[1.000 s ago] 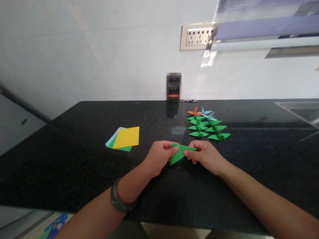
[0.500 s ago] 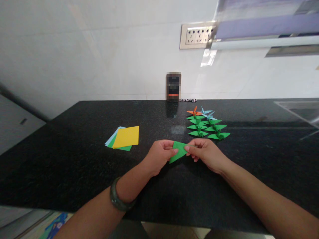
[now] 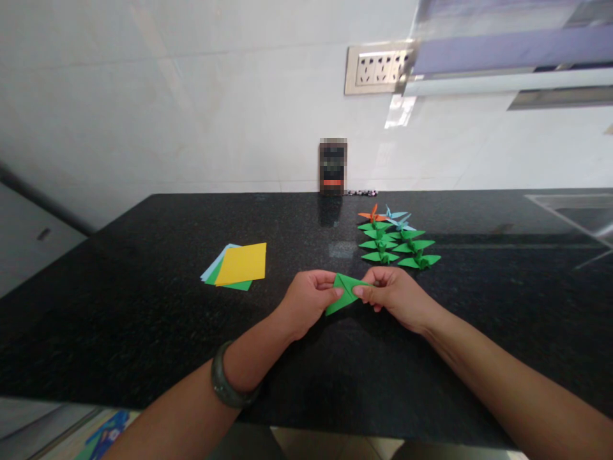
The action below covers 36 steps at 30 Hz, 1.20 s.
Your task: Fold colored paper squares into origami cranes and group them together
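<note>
A piece of green origami paper (image 3: 345, 289), folded into a small pointed shape with a crease line showing, is held above the dark countertop between both hands. My left hand (image 3: 309, 299) pinches its left side, thumb on top and fingers behind. My right hand (image 3: 390, 292) grips the right side, its thumb pressed on the front face near the middle. Just beyond my right hand, several folded paper cranes stand in two rows: green cranes (image 3: 382, 257) in front, an orange crane (image 3: 373, 216) and light blue cranes (image 3: 401, 223) at the back.
Left of my hands lies a loose stack of square paper, a yellow sheet (image 3: 242, 264) on top, green and light blue beneath. A dark blurred-out upright object (image 3: 333, 167) with a beaded strap (image 3: 363, 193) leans on the wall. A sink edge (image 3: 565, 220) shows at right.
My right thumb has shifted slightly left and down over the green paper. A crease line and a point toward the right now show more clearly. The cranes and the sheet stack stay put.
</note>
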Tool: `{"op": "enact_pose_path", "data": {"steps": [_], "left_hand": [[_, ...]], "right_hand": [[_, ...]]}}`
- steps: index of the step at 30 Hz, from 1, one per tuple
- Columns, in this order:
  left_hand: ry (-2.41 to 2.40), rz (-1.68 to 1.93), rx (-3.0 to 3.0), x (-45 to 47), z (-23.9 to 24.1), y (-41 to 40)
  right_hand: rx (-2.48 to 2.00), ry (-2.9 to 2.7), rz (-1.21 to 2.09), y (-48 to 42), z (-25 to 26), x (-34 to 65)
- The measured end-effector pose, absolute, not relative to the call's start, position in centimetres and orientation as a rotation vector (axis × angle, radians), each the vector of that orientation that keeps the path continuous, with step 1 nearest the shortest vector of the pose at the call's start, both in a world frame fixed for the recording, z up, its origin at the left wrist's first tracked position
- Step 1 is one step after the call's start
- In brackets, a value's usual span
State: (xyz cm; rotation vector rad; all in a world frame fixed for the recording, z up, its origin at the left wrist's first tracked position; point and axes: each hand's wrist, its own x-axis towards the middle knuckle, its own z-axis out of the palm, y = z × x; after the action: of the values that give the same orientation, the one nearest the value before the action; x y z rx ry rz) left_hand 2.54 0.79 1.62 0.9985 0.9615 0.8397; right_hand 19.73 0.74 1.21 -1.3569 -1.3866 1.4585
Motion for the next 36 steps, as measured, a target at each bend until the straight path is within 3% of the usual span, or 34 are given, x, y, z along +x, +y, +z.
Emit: {"op": "enact_pose_path", "data": {"steps": [7, 13, 23, 36], "left_hand": [[0.979, 0.865, 0.995, 2.7, 1.7, 0.7], [1.017, 0.841, 1.037, 2.4, 1.5, 0.9], [1.043, 0.878, 1.058, 2.5, 1.5, 1.1], [0.990, 0.836, 1.010, 2.4, 1.8, 0.9]], "right_hand": [[-1.404, -1.453, 1.394, 0.8, 1.0, 19.8], [-1.295, -1.812, 0.946, 1.1, 1.1, 20.5], [-1.398, -1.663, 1.343, 1.2, 0.8, 20.7], [-1.443, -1.631, 1.341, 1.1, 0.6, 20.7]]}}
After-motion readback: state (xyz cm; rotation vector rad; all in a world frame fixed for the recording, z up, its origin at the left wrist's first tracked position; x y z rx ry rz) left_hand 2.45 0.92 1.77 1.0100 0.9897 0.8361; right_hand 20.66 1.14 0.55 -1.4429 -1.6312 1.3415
